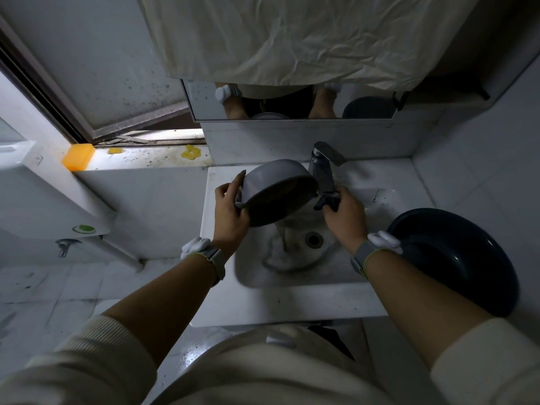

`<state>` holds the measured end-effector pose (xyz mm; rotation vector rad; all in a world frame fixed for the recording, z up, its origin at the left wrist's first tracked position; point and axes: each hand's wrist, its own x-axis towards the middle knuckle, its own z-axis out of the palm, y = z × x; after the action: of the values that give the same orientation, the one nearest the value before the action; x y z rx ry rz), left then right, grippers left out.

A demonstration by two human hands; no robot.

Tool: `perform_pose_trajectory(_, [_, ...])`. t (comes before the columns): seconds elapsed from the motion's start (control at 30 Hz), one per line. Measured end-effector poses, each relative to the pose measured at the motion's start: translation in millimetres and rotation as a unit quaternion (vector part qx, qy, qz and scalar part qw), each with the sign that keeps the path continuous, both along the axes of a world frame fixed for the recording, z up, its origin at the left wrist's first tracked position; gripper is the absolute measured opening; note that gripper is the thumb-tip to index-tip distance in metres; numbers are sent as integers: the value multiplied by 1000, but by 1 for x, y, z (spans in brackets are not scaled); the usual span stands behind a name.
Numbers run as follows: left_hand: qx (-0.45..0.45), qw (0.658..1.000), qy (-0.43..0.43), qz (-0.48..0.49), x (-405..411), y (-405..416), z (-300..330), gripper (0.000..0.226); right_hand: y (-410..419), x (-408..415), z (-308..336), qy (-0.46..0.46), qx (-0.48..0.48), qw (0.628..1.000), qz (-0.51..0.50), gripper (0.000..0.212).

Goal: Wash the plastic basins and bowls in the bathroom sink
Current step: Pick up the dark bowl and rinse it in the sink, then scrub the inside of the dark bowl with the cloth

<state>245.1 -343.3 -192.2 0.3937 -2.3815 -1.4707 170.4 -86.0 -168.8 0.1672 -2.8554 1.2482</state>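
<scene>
Dim, greyish; light from window sill [140, 159] at left; wide-angle bending at edges; sink [292, 258] perhaps slightly blurred.

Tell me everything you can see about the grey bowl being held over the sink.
The grey bowl is round, smooth and looks like plastic, with a light grey outside and a darker inside. It is tipped on its side above the sink, opening turned toward the person and downward, close under the faucet. The left hand grips its left rim. Water falls from its lower edge into the sink. The right hand, holding a dark cloth, is beside its right edge.
</scene>
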Motion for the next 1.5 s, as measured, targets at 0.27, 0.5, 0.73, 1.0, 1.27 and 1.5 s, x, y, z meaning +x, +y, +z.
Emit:
perform_pose_trajectory(0.27, [-90,995,-2,-54,6,-12,-10,72,-16,1,-5,-92,-31,995,28,52])
perform_pose_trajectory(0.5, [-146,987,27,-63,15,-13,-10,78,-26,4,-2,-37,3,999,8,33])
perform_pose_trajectory(0.73, [-231,968,16,-97,31,-28,-22,97,-28,9,-3,6,7,1000,27,37])
perform_pose_trajectory(1.0, [-233,969,2,-83,33,-30,-23,88,-31,9,1,44,15,998,50,31])
perform_pose_trajectory(1.27, [84,995,-42,-43,22,-29,-12,67,-47,-2,15,61,-27,996,58,46])
perform_pose_trajectory(1.5, [425,889,-164,34,14,-32,-17,41,-59,-6,18,71,-30,995,64,24])
